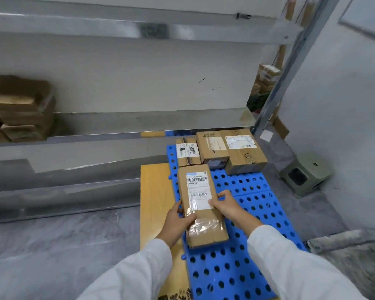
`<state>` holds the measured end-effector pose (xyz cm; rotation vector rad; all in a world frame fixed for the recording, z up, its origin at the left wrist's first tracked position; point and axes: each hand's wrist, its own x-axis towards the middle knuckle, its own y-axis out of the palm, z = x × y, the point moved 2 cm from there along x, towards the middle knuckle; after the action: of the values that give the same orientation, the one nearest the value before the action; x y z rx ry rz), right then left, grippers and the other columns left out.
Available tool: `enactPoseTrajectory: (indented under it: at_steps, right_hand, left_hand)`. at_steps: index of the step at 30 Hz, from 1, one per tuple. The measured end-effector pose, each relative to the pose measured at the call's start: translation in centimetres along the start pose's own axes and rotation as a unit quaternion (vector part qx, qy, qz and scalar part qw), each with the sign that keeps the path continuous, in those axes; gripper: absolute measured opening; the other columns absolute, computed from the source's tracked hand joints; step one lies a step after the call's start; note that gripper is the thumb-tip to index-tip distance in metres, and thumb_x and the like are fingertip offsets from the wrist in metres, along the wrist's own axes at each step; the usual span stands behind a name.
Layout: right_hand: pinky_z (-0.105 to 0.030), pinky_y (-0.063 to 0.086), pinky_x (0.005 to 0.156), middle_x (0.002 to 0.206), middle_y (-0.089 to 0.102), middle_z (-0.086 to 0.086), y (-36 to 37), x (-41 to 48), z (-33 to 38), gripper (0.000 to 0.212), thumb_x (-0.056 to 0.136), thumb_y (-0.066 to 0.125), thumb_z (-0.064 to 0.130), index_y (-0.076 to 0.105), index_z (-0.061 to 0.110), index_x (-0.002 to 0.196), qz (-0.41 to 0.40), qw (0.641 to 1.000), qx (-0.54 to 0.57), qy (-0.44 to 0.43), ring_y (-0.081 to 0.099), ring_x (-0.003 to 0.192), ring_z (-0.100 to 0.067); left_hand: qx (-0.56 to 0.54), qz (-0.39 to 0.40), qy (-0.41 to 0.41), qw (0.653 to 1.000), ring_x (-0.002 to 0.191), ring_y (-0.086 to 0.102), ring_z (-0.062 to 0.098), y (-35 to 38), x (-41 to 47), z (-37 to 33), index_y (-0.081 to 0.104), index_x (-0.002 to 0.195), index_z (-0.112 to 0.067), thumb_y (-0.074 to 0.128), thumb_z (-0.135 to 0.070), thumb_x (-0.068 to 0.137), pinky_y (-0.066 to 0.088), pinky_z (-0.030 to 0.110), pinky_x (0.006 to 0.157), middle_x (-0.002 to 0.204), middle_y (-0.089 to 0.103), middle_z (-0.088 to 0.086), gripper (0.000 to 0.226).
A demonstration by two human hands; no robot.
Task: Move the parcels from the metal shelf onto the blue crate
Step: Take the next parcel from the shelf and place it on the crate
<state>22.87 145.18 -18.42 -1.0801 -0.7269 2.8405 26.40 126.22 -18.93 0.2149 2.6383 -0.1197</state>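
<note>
The left hand [178, 221] and right hand [227, 207] clasp a long parcel [198, 185] over the blue crate [243, 276]. Three parcels [210, 146] lie beyond, and shelf parcels [20, 109] wait far left.

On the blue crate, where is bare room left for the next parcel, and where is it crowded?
Bare: the blue crate right of the long parcel, up to its right edge, and the near end below that parcel. Crowded: the far end, where three parcels sit side by side.

blurred shelf parcels [20, 109] cut off left
</note>
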Motion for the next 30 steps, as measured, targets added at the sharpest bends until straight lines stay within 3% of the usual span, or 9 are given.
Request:
enactPoseTrajectory:
  at_steps: [5,9,13,16,18,21,25,30]
  right_hand:
    - [-0.024,0.043,0.058,0.099,0.061,0.005,0.1,1.6,-0.3,0.030,0.091,0.061,0.038,0.041,0.023,0.108,0.017,1.000,-0.013,-0.008,0.062,0.084,-0.008]
    - [-0.024,0.045,0.059,0.101,0.063,0.004,-0.2,2.5,0.0,0.029,0.091,0.061,0.039,0.040,0.024,0.103,0.031,0.999,-0.013,-0.026,0.064,0.085,-0.010]
    - [-0.027,0.049,0.072,0.112,0.060,0.001,-0.9,3.0,0.5,0.025,0.094,0.059,0.037,0.046,0.022,0.108,0.055,0.996,-0.053,-0.054,0.062,0.095,-0.014]
    - [-0.026,0.044,0.084,0.131,0.051,-0.002,-2.2,2.6,1.7,0.030,0.097,0.054,0.033,0.055,0.015,0.122,-0.013,0.992,-0.072,-0.100,0.056,0.107,-0.017]
    - [-0.025,0.040,0.087,0.134,0.046,-0.004,-3.3,1.6,3.5,0.032,0.098,0.052,0.028,0.054,0.013,0.127,-0.065,0.983,-0.069,-0.156,0.052,0.104,-0.014]
    - [-0.024,0.041,0.089,0.125,0.052,-0.003,-4.5,-0.2,6.9,0.025,0.097,0.053,0.027,0.056,0.016,0.120,-0.014,0.963,-0.116,-0.244,0.051,0.101,-0.009]
    - [-0.027,0.044,0.090,0.121,0.060,-0.001,-4.4,-2.9,12.5,0.036,0.096,0.055,0.034,0.058,0.012,0.124,0.061,0.928,-0.184,-0.318,0.057,0.110,-0.015]
    - [-0.032,0.041,0.096,0.128,0.059,-0.008,-0.8,-7.2,18.5,0.043,0.097,0.055,0.036,0.056,0.007,0.129,0.090,0.877,-0.228,-0.413,0.056,0.119,-0.024]
  left_hand:
    - [0.001,-0.015,0.002,1.000,0.076,0.069,0.000,0.3,0.6,0.2,0.046,0.139,-0.020,0.069,-0.013,0.088,0.052,0.012,0.060,0.108,0.061,-0.006,0.056]
    - [0.013,-0.034,0.010,0.999,0.094,0.068,0.012,0.4,1.0,0.0,0.049,0.138,-0.026,0.068,-0.019,0.090,0.056,0.019,0.073,0.120,0.061,-0.002,0.053]
    - [0.009,-0.051,0.019,0.998,0.091,0.067,0.005,1.1,1.1,0.0,0.051,0.133,-0.032,0.069,-0.022,0.090,0.053,0.015,0.067,0.115,0.064,-0.011,0.048]
    - [0.043,-0.081,0.024,0.995,0.091,0.060,-0.008,1.6,0.7,-0.5,0.052,0.128,-0.033,0.070,-0.022,0.089,0.048,0.006,0.066,0.119,0.058,-0.020,0.045]
    - [0.087,-0.105,0.024,0.990,0.106,0.050,-0.006,1.5,0.3,-1.3,0.045,0.140,-0.024,0.069,-0.026,0.089,0.045,0.007,0.081,0.130,0.050,-0.016,0.056]
    - [0.174,-0.135,0.034,0.975,0.136,0.037,0.015,0.8,-0.8,-3.7,0.034,0.149,-0.015,0.065,-0.031,0.091,0.035,0.031,0.109,0.151,0.037,-0.001,0.068]
    - [0.268,-0.175,0.080,0.944,0.138,0.035,0.016,-1.7,-2.8,-8.4,0.039,0.145,-0.018,0.063,-0.034,0.091,0.032,0.031,0.109,0.148,0.041,-0.002,0.062]
    - [0.380,-0.256,0.108,0.882,0.136,0.034,0.024,-6.9,-7.5,-13.1,0.045,0.140,-0.008,0.063,-0.031,0.091,0.029,0.033,0.112,0.141,0.046,0.010,0.057]
